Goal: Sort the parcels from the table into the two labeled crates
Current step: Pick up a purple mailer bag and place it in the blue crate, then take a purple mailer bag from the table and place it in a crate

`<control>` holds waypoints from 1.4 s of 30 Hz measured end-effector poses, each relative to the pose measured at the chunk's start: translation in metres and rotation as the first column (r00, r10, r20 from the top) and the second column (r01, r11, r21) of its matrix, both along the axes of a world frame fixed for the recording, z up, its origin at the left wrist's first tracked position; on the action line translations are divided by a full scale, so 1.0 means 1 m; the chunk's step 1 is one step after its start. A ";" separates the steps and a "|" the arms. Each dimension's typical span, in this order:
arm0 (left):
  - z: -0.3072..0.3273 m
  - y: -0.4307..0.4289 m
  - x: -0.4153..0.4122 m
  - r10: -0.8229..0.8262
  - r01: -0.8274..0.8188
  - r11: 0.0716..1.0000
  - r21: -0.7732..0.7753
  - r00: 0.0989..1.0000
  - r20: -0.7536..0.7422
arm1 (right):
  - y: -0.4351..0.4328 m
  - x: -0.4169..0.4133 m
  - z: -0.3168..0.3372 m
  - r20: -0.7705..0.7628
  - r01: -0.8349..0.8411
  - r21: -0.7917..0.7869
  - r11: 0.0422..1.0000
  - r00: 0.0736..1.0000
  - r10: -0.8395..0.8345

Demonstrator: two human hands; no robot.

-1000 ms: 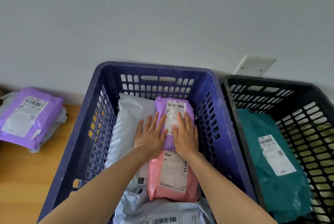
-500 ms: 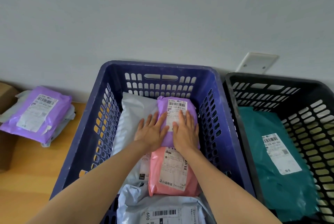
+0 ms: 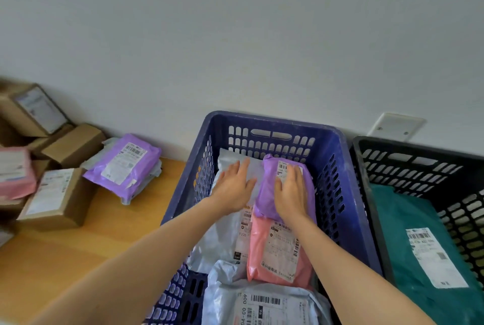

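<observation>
A small purple parcel (image 3: 269,191) lies at the back of the blue crate (image 3: 337,180), on top of a pink parcel (image 3: 277,254) and beside a white parcel (image 3: 222,235). My right hand (image 3: 290,193) rests flat on the purple parcel, fingers straight. Over the white parcel, just left of the purple one, my left hand (image 3: 235,185) is spread flat. A grey-white parcel (image 3: 262,303) fills the crate's near end. The black crate (image 3: 408,157) on the right holds a teal parcel (image 3: 424,251).
On the wooden table (image 3: 65,254) to the left lie another purple parcel (image 3: 123,167) on a white one, several cardboard boxes (image 3: 55,198) and a pink parcel (image 3: 13,172). A wall stands right behind the crates, with a white plate (image 3: 395,125) on it.
My left hand has slid off the purple parcel to the left, onto the white one. The view has swung left, bringing the boxes on the table into sight.
</observation>
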State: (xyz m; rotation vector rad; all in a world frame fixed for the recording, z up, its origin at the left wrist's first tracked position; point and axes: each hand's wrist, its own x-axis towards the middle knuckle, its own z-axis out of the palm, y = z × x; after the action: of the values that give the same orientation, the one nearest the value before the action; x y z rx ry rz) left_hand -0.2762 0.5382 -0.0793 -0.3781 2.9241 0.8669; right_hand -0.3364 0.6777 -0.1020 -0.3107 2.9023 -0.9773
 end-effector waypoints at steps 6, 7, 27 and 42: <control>0.069 -0.026 0.019 0.032 0.009 0.982 0.186 0.976 -0.215 | -0.034 0.026 0.043 -0.019 0.024 -0.209 0.978 0.999 -0.029; 0.078 -0.034 0.026 0.040 0.008 0.982 0.190 0.969 -0.243 | -0.042 0.032 0.051 -0.039 0.027 -0.233 0.972 0.999 -0.037; 0.087 -0.246 0.241 0.083 -0.069 0.996 0.058 0.950 -0.302 | -0.211 0.218 0.081 -0.192 -0.070 -0.173 0.982 0.981 0.036; 0.022 -0.325 0.279 0.167 -0.165 0.986 0.025 0.970 -0.174 | -0.287 0.236 0.022 -0.063 -0.105 -0.149 0.983 0.993 0.096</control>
State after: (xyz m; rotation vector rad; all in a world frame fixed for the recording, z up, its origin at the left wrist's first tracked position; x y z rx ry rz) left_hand 0.0029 0.2129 -0.0577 -0.5822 3.0825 0.9841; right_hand -0.1003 0.3911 -0.0796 -0.4961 2.8338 -1.1933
